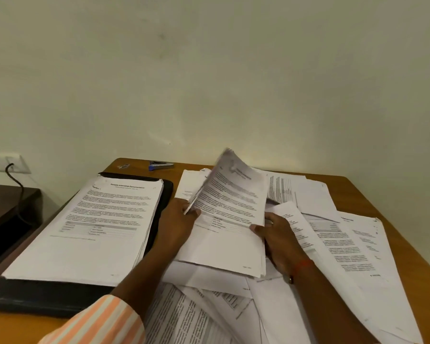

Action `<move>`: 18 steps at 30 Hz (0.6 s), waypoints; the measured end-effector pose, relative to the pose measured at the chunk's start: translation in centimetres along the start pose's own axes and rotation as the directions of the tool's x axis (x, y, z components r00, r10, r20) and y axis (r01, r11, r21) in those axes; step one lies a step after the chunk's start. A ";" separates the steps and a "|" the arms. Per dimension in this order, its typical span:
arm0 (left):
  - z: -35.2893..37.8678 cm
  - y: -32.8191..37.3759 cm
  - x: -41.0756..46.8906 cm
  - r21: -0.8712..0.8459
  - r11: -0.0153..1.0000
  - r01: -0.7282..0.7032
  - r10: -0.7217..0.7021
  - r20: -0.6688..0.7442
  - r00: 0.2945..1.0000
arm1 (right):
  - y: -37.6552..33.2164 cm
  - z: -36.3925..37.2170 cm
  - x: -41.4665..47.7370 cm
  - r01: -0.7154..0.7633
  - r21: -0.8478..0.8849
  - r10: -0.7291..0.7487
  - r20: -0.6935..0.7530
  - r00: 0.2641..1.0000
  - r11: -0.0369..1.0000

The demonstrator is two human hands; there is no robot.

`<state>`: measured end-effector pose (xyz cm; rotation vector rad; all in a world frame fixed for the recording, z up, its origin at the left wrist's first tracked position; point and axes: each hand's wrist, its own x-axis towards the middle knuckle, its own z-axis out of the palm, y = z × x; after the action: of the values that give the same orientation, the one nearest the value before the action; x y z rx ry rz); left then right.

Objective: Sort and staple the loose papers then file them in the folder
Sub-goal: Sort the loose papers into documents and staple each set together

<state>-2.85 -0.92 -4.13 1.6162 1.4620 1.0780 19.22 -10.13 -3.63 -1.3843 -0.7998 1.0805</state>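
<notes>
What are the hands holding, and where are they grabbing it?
A sheaf of printed papers, tilted up over the pile. The left hand pinches its left edge; the right hand grips its bottom right corner.

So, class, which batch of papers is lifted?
The batch held by the left hand and right hand, top curling upward; the neat stack lies flat on the folder, loose papers scattered on the table.

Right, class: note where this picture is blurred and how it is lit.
Head view: motion blur smears the raised top of the white printed sheets; light is dim, warm and even; the cream wall glows brightest just behind them.
</notes>
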 end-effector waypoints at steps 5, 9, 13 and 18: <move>-0.6 0.2 0.1 -0.143 0.988 -0.058 0.042 -0.115 0.992 | -0.6 -0.4 0.2 0.138 -0.302 -0.208 -0.213 0.955 0.943; -1.0 0.3 0.3 -0.337 0.941 0.011 -0.064 -0.146 0.987 | -0.5 -1.5 0.5 0.127 -0.328 -0.220 -0.264 0.939 0.936; -1.1 0.5 0.3 -0.385 0.923 0.012 -0.089 -0.183 0.979 | -0.5 -1.8 0.8 0.131 -0.307 -0.215 -0.259 0.942 0.943; -1.1 0.9 0.2 -0.339 0.941 -0.022 -0.061 -0.235 0.970 | -0.2 -1.7 0.9 0.132 -0.323 -0.219 -0.251 0.943 0.937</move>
<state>-3.49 -0.86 -2.85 1.2575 1.3468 1.4686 21.15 -9.90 -3.68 -1.6446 -0.8825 0.6158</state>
